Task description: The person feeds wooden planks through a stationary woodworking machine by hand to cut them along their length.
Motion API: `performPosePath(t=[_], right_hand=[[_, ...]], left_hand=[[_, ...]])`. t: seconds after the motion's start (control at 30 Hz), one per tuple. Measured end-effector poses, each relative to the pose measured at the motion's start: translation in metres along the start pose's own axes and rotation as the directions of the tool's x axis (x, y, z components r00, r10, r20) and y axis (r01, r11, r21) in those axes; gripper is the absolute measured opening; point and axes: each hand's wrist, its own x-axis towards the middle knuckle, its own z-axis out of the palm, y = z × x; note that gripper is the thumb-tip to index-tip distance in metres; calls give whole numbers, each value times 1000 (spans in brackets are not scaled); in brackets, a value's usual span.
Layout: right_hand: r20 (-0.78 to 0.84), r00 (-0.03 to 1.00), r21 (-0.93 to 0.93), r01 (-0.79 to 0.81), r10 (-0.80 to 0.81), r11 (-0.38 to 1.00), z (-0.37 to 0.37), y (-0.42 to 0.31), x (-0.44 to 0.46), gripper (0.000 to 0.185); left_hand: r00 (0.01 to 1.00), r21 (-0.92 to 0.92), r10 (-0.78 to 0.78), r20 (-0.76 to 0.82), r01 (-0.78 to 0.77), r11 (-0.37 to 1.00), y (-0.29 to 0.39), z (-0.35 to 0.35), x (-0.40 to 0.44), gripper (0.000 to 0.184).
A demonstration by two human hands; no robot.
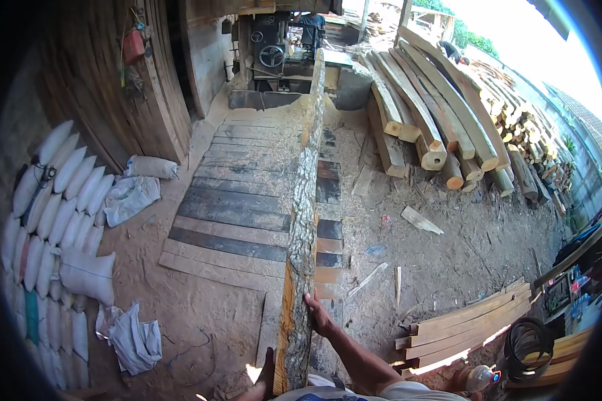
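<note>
A long bark-covered log [304, 200] runs from my body up to a machine with a handwheel [272, 56] at the top of the view. My right hand [320, 315] rests against the right side of the log, its fingers at the bark edge. Low on the left side, my left hand [267, 374] is against the log's sawn orange face; its fingers are partly hidden. Beneath the log lies a platform of wooden planks [231, 194] strewn with sawdust.
White sacks [67, 167] are stacked at left. Squared logs [441, 113] lie at upper right, with sawn boards [468, 324], black coils [530, 339] and a bottle [480, 378] at lower right. A person [311, 30] stands behind the machine.
</note>
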Motion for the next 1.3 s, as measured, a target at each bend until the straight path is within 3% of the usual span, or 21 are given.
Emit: performPosePath(t=[0.03, 0.17, 0.47, 0.67, 0.9, 1.1, 1.2, 1.3], right_hand=[[-21, 1000, -66, 11, -13, 998, 1, -1, 11, 102], [120, 991, 38, 51, -55, 998, 21, -42, 26, 100], [13, 1000, -26, -5, 5, 1000, 16, -73, 77, 99], [37, 999, 18, -7, 6, 1000, 10, -85, 106, 104], [18, 1000, 31, -18, 18, 999, 10, -118, 137, 90], [75, 997, 64, -29, 24, 998, -6, -137, 179, 97], [73, 996, 58, 48, -52, 997, -10, -152, 200, 80], [41, 999, 69, 6, -9, 998, 1, -190, 213, 76]], left_hand=[[1000, 10, -1, 0, 1, 1000, 7, -6, 3, 95], [1000, 22, -16, 1, 16, 1000, 27, -22, 13, 95], [999, 23, -28, -17, 29, 999, 67, -43, 54, 97], [999, 17, -29, -40, 29, 999, 91, -44, 81, 98], [997, 3, -26, -75, 26, 1000, 110, -39, 109, 100], [994, -24, -22, -103, 20, 1000, 119, -45, 135, 101], [994, -41, -11, -106, 7, 999, 124, -50, 158, 101], [993, -38, 15, -116, -19, 999, 135, -55, 184, 102]])
